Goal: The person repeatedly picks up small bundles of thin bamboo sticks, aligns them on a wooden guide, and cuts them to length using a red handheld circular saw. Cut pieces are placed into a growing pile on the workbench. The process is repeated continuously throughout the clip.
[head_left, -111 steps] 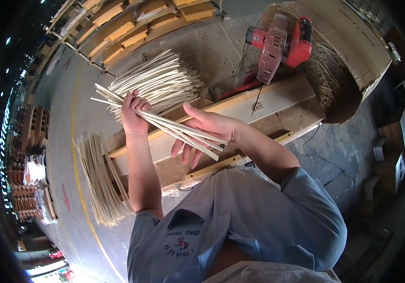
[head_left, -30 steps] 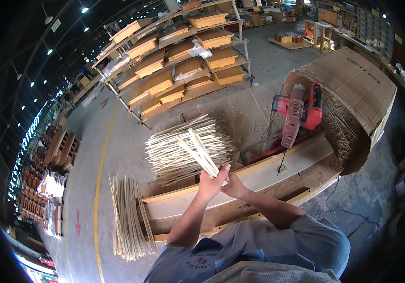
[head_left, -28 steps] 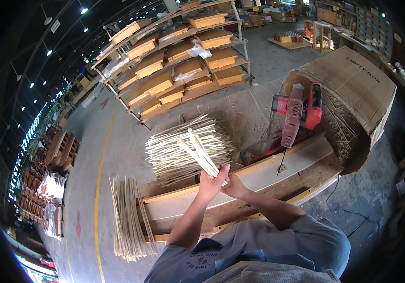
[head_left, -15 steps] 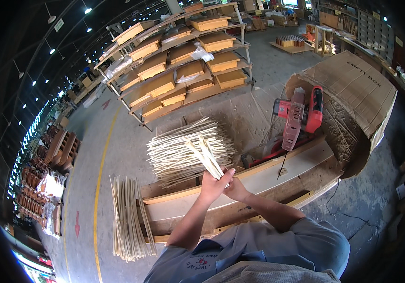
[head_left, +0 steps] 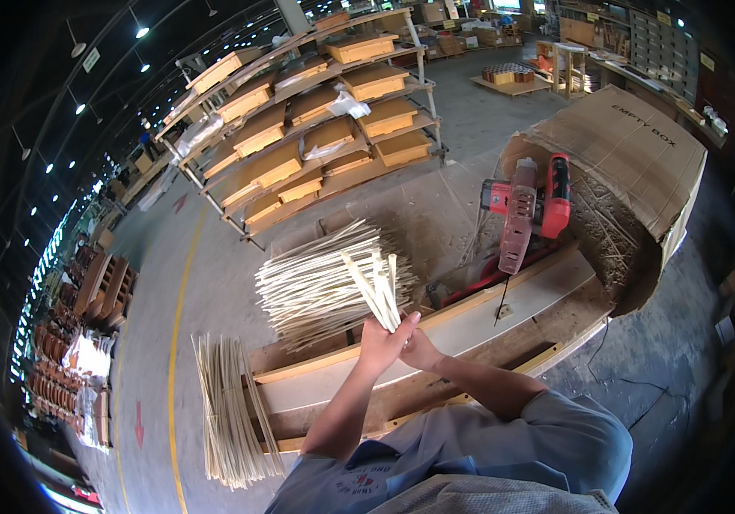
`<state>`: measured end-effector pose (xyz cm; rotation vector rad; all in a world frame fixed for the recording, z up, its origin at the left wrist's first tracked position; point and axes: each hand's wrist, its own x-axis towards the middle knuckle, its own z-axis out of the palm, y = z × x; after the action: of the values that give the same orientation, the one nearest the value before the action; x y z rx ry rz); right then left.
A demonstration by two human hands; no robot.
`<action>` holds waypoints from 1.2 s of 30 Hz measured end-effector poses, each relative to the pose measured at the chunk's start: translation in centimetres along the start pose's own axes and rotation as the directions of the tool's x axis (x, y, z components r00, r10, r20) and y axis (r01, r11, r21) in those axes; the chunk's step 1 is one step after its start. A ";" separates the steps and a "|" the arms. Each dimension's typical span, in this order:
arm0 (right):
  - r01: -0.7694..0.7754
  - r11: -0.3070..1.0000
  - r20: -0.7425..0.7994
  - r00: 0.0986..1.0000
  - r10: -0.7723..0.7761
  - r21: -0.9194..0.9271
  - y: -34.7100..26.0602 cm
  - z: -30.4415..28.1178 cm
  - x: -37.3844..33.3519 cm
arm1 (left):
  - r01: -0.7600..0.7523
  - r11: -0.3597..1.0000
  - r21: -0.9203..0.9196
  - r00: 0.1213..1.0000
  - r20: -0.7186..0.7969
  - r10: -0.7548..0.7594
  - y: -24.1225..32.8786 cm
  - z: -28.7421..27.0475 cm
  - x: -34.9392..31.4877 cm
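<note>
Both hands meet just below the middle of the view, raised in front of the person's chest. The left hand (head_left: 382,341) wraps its fingers (head_left: 408,321) around the lower end of a small bunch of pale sticks (head_left: 373,287), which fans upward toward 11 o'clock. The right hand (head_left: 420,351) sits pressed against the left from the 4 o'clock side, cupping the base of the same bunch; its fingers are mostly hidden behind the left hand, so I cannot tell how tightly they close.

Behind the held bunch, toward 10 o'clock, a large loose pile of sticks (head_left: 320,283) lies on the far end of the counter (head_left: 470,321), a long pale board set on a wooden frame. The tips of the held bunch overlap this pile in the view, though the bunch itself is lifted clear of it. At 8 o'clock from the hands, a second, flatter stack of sticks (head_left: 230,411) rests on the concrete floor (head_left: 162,283) beside the counter's near end.

At 2 o'clock a red saw (head_left: 526,206) stands over the far end of the counter, and a big opened cardboard box (head_left: 624,154) rises behind it. A metal rack (head_left: 316,128) loaded with yellowish flat boxes fills the 12 o'clock area. The person's blue-grey sleeves (head_left: 556,428) come in from the lower edge.
</note>
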<state>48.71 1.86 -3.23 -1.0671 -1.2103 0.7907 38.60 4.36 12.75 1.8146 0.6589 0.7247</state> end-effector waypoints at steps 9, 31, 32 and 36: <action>-0.119 0.981 -0.072 0.991 0.110 -0.150 0.7 0.2 -0.9 | -0.018 0.984 -0.177 0.999 -0.041 0.011 -1.4 0.6 0.3; 0.207 0.162 0.262 0.818 0.511 -0.965 -7.3 -14.5 -3.6 | -0.349 0.632 0.692 0.934 0.206 0.291 -5.3 2.9 -3.6; 0.205 0.117 0.236 0.840 0.489 -0.972 -7.7 -14.4 -3.7 | -0.239 0.694 0.679 0.965 0.248 0.090 -6.3 2.9 -3.5; 0.183 0.097 0.205 0.924 0.324 -0.978 -6.7 -17.2 -5.2 | -0.066 0.760 0.646 0.926 0.324 -0.196 -7.6 3.3 -4.0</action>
<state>63.98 -8.82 1.10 -2.2084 -2.1831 0.0376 37.53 1.88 3.91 2.4678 0.7657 0.0573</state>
